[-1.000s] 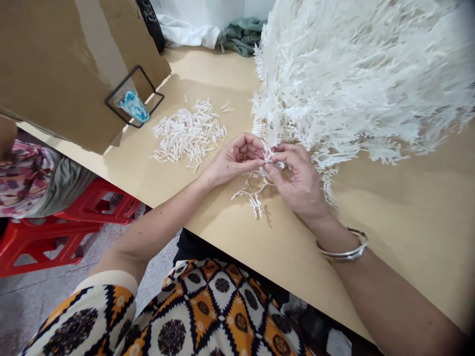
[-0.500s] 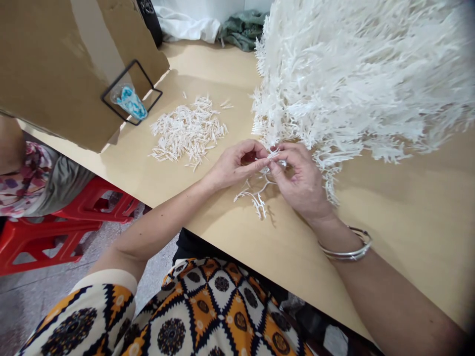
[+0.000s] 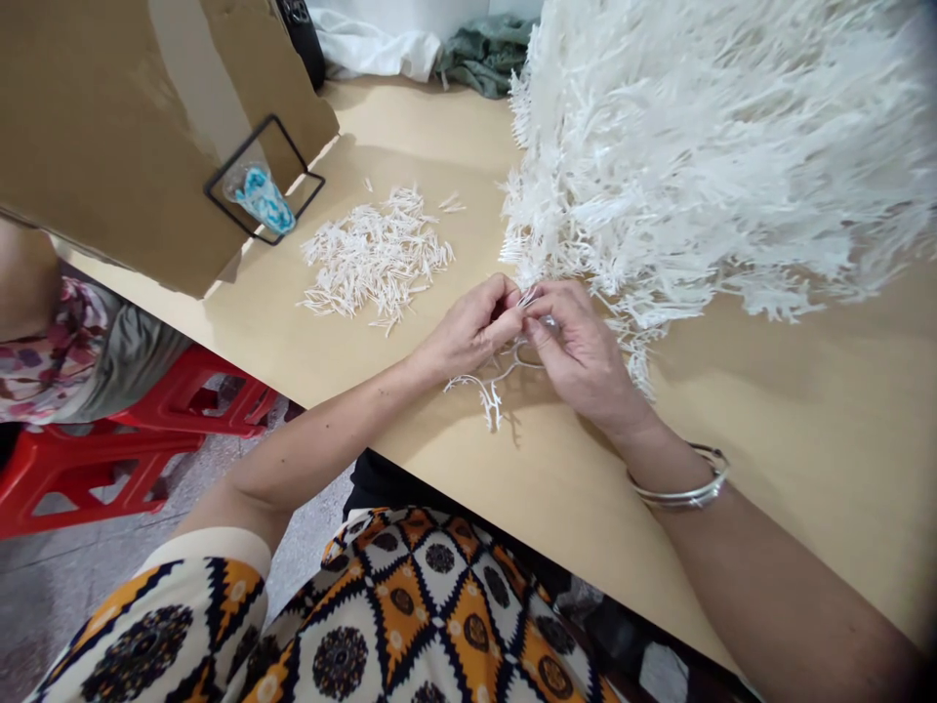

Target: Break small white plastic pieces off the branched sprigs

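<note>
Our left hand [image 3: 472, 324] and right hand [image 3: 590, 369] pinch thin white strands [image 3: 525, 297], fingertips nearly together. Branchy sprig [image 3: 486, 395] sits nearer us, running left from the right hand.

Over the link I saw a box [image 3: 109, 127] at ten o'clock, a wire stand [image 3: 241, 152] just before it, white cloth [image 3: 381, 49] between eleven and twelve, green cloth [image 3: 487, 57] at twelve, and, near nine, red stools [image 3: 209, 398] beside a person's flowered clothing [image 3: 48, 366].

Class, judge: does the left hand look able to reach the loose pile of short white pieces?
Probably yes: the pile lies near the left hand with nothing visible between, though that hand holds white strands.
</note>
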Tool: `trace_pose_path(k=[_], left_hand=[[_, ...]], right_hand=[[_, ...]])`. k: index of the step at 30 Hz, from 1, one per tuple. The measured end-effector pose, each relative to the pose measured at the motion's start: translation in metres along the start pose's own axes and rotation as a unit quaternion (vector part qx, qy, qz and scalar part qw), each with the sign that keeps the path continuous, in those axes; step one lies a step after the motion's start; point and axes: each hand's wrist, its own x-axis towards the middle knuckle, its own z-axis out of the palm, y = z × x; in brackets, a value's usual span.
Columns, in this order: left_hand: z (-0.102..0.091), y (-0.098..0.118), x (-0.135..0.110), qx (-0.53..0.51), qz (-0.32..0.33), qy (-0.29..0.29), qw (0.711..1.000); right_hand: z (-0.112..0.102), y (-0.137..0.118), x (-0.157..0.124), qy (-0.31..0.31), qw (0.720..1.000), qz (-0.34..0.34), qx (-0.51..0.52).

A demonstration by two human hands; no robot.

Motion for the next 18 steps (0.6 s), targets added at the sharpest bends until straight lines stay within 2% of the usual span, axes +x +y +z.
trace_pose_path(k=[3,6,8,10,11,13,15,16,17,18], left_hand=[[0.000,-0.008,0.003,-0.023,-0.021,0.036,0.999],[0.000,-0.015,0.007,-0.128,-0.092,0.128,0.979],[-0.001,-0.015,0.009,-0.150,-0.091,0.160,0.972],[-0.004,-0.014,0.009,-0.098,-0.047,0.183,0.977],[-0.007,-0.013,0.009,-0.055,-0.022,0.214,0.975],[-0.016,-0.013,0.009,0.044,0.020,0.315,0.948],[-0.025,-0.012,0.008,0.135,0.034,0.401,0.905],[-0.028,-0.012,0.007,0.171,0.033,0.414,0.893],[-0.029,-0.011,0.006,0.199,0.029,0.401,0.894],[-0.027,-0.009,0.004,0.218,0.027,0.364,0.905]], right_hand=[[-0.001,-0.002,-0.002,-0.013,1.000,0.018,0.019],[-0.007,-0.006,-0.006,-0.050,0.998,0.022,0.037],[-0.009,-0.007,-0.007,-0.051,0.997,0.026,0.046],[-0.009,-0.007,-0.007,-0.015,0.998,0.038,0.047],[-0.008,-0.005,-0.007,0.008,0.998,0.042,0.044],[-0.007,-0.002,-0.006,0.045,0.998,0.042,0.028],[-0.005,0.000,-0.007,0.062,0.997,0.033,0.011],[-0.005,0.001,-0.007,0.066,0.997,0.030,0.005],[-0.004,0.001,-0.007,0.069,0.997,0.030,0.000],[-0.004,0.002,-0.008,0.070,0.997,0.029,-0.003]])
